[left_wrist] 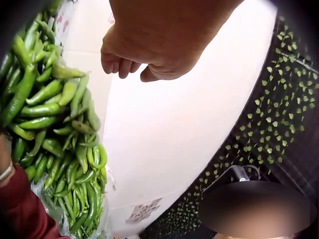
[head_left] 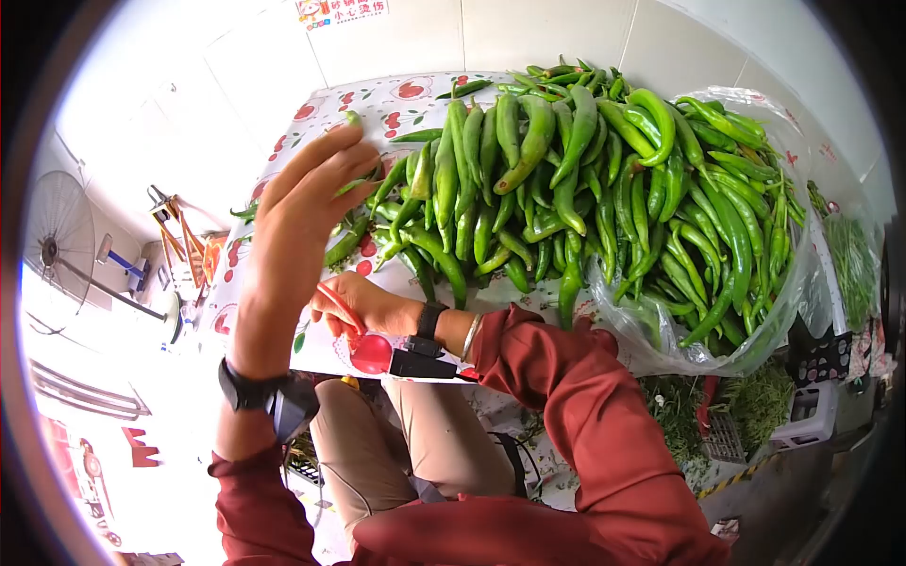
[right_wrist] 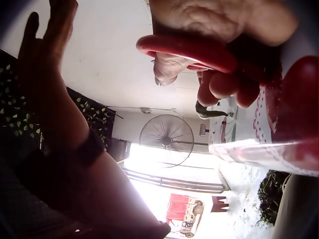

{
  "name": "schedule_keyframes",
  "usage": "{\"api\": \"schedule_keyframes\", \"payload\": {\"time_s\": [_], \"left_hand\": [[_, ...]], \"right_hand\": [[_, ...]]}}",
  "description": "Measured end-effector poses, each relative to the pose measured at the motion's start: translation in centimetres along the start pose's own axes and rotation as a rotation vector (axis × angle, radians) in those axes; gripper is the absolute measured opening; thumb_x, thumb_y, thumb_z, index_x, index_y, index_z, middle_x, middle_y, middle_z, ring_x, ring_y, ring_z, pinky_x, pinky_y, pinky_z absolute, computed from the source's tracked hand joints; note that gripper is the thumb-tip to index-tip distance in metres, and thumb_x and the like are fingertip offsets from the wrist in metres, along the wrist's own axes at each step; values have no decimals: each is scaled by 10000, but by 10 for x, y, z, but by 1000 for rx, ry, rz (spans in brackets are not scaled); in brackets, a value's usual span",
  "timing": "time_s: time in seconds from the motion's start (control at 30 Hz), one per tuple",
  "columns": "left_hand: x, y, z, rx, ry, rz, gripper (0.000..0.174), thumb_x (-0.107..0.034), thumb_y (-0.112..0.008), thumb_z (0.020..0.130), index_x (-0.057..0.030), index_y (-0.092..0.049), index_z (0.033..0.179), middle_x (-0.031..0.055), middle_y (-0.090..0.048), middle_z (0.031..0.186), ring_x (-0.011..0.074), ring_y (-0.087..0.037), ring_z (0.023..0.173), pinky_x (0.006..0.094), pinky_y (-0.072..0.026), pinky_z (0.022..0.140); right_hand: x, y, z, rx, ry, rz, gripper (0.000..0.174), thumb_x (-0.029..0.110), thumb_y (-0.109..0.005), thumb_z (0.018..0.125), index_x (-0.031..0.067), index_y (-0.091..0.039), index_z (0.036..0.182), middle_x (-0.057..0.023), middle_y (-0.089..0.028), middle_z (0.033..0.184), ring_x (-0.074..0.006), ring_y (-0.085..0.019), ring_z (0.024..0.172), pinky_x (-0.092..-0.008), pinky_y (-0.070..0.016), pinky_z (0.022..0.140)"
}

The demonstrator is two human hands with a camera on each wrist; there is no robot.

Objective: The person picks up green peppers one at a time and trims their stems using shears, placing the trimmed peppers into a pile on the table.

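My left hand [head_left: 307,203] is raised over the left part of the table, fingers extended and slightly bent. A small green tip [head_left: 353,118] shows right at its fingertips. In the left wrist view the left hand [left_wrist: 154,45] hangs in front of the pale wall, with no object showing in it. Low at the table's near edge, my right hand [head_left: 377,307] grips red-handled scissors [head_left: 342,307]. The right wrist view shows the thumb through the scissors' red loop [right_wrist: 194,52]; the blades are hidden. A large heap of green peppers [head_left: 528,179] lies just beyond both hands.
The patterned tablecloth [head_left: 326,123] covers the table. A clear plastic bag [head_left: 755,349] spreads under the peppers on the right. Green stems and leaves [head_left: 760,406] lie on the floor beside a white crate [head_left: 807,415]. A standing fan [head_left: 57,250] is at the left.
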State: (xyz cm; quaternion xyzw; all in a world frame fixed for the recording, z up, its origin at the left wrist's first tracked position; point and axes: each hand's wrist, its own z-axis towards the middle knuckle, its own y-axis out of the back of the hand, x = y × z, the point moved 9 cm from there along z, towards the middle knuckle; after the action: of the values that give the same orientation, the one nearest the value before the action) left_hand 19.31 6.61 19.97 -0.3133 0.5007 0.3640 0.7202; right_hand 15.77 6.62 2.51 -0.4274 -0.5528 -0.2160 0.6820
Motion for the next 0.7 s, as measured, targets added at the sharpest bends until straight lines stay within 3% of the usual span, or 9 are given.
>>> {"api": "schedule_keyframes", "payload": {"time_s": [0.1, 0.2, 0.27, 0.3, 0.37, 0.43, 0.57, 0.7], "left_hand": [[17, 52, -41, -262, 72, 75, 351, -173, -484, 906, 22, -509, 1196, 112, -589, 1069, 172, -549, 1029, 288, -432, 854], [43, 91, -80, -372, 88, 103, 307, -164, -491, 904, 13, -553, 1147, 71, -594, 965, 112, -549, 900, 240, -435, 751], [56, 124, -109, -536, 34, 95, 252, -177, -486, 918, 11, -594, 1047, 19, -564, 817, 57, -498, 719, 191, -391, 612], [65, 135, -118, -538, 32, 92, 252, -177, -486, 918, 11, -594, 1047, 19, -564, 817, 57, -498, 719, 191, -391, 612], [79, 158, -137, -634, 26, 113, 261, -218, -477, 937, 8, -607, 942, -27, -496, 679, 32, -412, 584, 172, -308, 520], [88, 161, -140, -678, 78, 213, 294, -249, -476, 945, 2, -605, 864, -49, -437, 596, 27, -354, 521, 172, -264, 485], [117, 162, -133, -679, 81, 396, 309, -247, -486, 940, -29, -603, 755, -47, -427, 579, 45, -358, 530, 208, -276, 500], [114, 150, -127, -667, -1, 857, 299, -233, -518, 909, -17, -584, 712, 32, -509, 586, 96, -440, 565, 275, -370, 550]], "right_hand": [[-5, 2, 6, -30, 22, 37, 387, 391, -580, 864, 13, -592, 787, -40, -529, 526, -101, -500, 404, -204, -350, 363], [2, -1, -1, -13, 17, 19, 461, 466, -589, 842, 11, -583, 764, -37, -524, 508, -95, -485, 377, -201, -347, 356], [6, -3, -3, -10, 26, 39, 487, 486, -585, 841, 7, -575, 752, -37, -528, 504, -90, -469, 352, -201, -344, 351], [7, -2, -3, -9, 24, 36, 487, 486, -585, 841, 7, -575, 752, -37, -528, 504, -90, -469, 352, -201, -344, 351], [7, -1, -1, -14, 24, -36, 492, 481, -577, 848, 4, -590, 729, -43, -531, 508, -91, -484, 377, -209, -373, 355], [6, -2, -2, -13, 7, -39, 466, 459, -568, 862, 3, -593, 773, -45, -531, 511, -89, -482, 382, -204, -378, 361], [8, 0, -3, -50, 44, -19, 426, 437, -554, 878, 13, -581, 844, -50, -540, 518, -89, -490, 383, -197, -391, 367], [0, 3, 1, -14, -9, 8, 414, 429, -550, 883, 17, -576, 847, -54, -554, 541, -93, -510, 394, -201, -408, 385]]}}
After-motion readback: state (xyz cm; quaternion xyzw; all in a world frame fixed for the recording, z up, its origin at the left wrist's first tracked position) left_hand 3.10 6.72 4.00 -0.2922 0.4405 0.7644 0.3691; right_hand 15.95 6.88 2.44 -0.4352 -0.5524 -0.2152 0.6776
